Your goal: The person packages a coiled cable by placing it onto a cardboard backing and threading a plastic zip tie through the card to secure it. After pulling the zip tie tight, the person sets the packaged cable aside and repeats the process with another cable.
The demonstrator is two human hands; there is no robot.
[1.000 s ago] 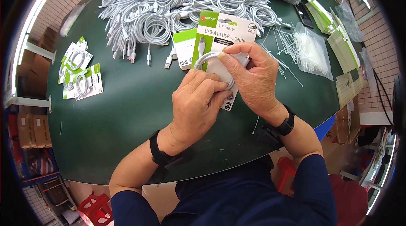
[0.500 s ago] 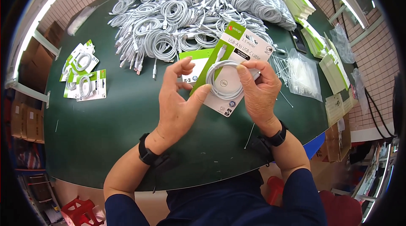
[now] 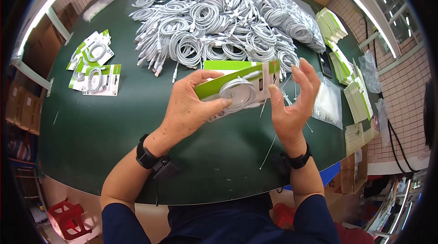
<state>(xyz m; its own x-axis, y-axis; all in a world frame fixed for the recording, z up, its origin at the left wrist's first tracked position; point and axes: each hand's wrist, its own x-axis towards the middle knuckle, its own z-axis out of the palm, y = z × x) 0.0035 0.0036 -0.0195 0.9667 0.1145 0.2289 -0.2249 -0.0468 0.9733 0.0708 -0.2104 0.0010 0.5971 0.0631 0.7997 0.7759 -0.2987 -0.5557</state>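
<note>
My left hand [image 3: 189, 109] grips a green and white packaging card [image 3: 237, 84] with a coiled white cable [image 3: 237, 94] pressed against it, held above the dark green table [image 3: 114, 139]. The thumb lies on the coil's lower edge. My right hand [image 3: 292, 100] is beside the card's right end, fingers spread, with only a fingertip near the card's edge. A second green card [image 3: 228, 65] lies flat on the table just behind the held one. A large heap of coiled white cables [image 3: 219, 20] covers the far half of the table.
Several finished carded cables [image 3: 93, 64] lie at the far left. Stacks of green and white cards [image 3: 340, 50] and clear plastic bags [image 3: 328, 100] sit at the right edge. Thin white ties [image 3: 269, 148] are scattered near my right wrist. Cardboard boxes [image 3: 23, 107] stand left of the table.
The card with the coil has turned and swung to the left in my left hand. My right hand has let go of it and opened beside it.
</note>
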